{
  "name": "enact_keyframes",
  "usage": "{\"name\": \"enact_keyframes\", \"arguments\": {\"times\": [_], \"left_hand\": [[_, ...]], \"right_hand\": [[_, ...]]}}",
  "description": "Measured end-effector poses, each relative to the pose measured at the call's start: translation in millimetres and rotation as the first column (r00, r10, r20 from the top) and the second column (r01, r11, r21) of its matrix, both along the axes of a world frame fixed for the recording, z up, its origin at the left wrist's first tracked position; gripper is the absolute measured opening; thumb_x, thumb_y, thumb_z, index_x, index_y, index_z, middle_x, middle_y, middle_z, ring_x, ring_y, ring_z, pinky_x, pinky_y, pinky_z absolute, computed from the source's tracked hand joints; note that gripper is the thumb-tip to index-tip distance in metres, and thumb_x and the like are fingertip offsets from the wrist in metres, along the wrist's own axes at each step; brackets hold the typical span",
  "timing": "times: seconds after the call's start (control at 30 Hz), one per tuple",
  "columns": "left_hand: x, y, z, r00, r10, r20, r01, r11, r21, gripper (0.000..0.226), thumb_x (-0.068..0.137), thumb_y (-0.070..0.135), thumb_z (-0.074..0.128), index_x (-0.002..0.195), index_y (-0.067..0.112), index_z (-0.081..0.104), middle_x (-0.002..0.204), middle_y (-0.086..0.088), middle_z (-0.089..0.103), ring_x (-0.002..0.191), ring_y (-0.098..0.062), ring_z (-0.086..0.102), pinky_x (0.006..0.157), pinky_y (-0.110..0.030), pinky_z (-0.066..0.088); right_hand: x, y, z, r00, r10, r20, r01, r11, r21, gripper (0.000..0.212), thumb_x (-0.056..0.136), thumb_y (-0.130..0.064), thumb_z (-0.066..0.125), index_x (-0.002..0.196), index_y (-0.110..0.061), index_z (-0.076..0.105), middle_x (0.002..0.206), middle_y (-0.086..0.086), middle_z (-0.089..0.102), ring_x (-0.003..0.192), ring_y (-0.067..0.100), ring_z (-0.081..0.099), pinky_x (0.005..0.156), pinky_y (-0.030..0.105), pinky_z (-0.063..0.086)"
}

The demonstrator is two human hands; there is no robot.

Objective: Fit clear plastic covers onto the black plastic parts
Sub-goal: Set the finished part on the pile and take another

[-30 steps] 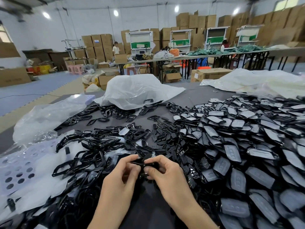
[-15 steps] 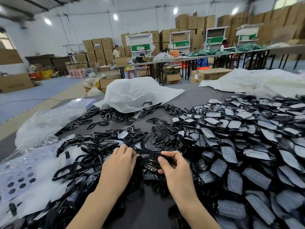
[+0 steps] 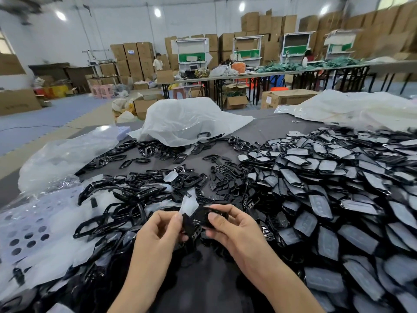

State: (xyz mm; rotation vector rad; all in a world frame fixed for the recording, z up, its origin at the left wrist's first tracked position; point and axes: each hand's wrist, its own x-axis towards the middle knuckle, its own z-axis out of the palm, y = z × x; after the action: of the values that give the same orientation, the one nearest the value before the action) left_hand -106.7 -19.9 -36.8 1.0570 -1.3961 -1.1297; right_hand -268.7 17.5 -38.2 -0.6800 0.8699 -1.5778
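Just above the grey table, my right hand (image 3: 234, 227) pinches a small black plastic part (image 3: 203, 219) between thumb and fingers. My left hand (image 3: 158, 231) holds the part's left end, where a clear whitish plastic cover (image 3: 189, 205) sticks up at a tilt. Whether the cover is seated on the part, I cannot tell. A heap of black parts with covers on them (image 3: 327, 188) fills the right side. Bare black frames (image 3: 126, 199) lie heaped to the left.
Small black inserts (image 3: 222, 177) are scattered in the middle of the grey table (image 3: 266, 129). Clear plastic bags (image 3: 187, 118) lie at the back and at the left (image 3: 63, 159). A perforated plastic sheet (image 3: 24, 231) covers the near left.
Both hands lifted from the pile and came together. My left hand brought up a clear cover. It now meets the black part that my right hand holds.
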Motion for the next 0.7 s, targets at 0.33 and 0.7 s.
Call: {"name": "enact_keyframes", "arguments": {"times": [0.33, 0.7], "left_hand": [[1.1, -1.2, -5.2, 0.973, -0.212, -0.089, 0.217, 0.975, 0.043, 0.021, 0.094, 0.011, 0.065, 0.099, 0.029, 0.073, 0.103, -0.009, 0.072, 0.089, -0.02, 0.069, 0.079, -0.035, 0.059], [6.4, -9.1, -5.3, 0.98, 0.007, -0.2, -0.001, 0.999, 0.033, 0.032, 0.097, 0.001, 0.054, 0.093, 0.031, 0.064, 0.076, -0.002, 0.067, 0.069, -0.019, 0.064, 0.067, -0.025, 0.052]], "right_hand": [[1.1, 1.7, 1.6, 0.988, 0.069, 0.14, -0.077, 0.996, 0.051, 0.028, 0.069, -0.006, 0.076, 0.097, -0.004, 0.072, 0.093, 0.018, 0.075, 0.073, 0.021, 0.074, 0.056, 0.021, 0.056], [-5.5, -0.5, 3.5, 0.978, -0.056, 0.203, 0.054, 0.998, 0.017, 0.032, 0.07, -0.002, 0.072, 0.102, 0.002, 0.067, 0.094, 0.019, 0.075, 0.071, 0.021, 0.073, 0.06, 0.022, 0.059]]}}
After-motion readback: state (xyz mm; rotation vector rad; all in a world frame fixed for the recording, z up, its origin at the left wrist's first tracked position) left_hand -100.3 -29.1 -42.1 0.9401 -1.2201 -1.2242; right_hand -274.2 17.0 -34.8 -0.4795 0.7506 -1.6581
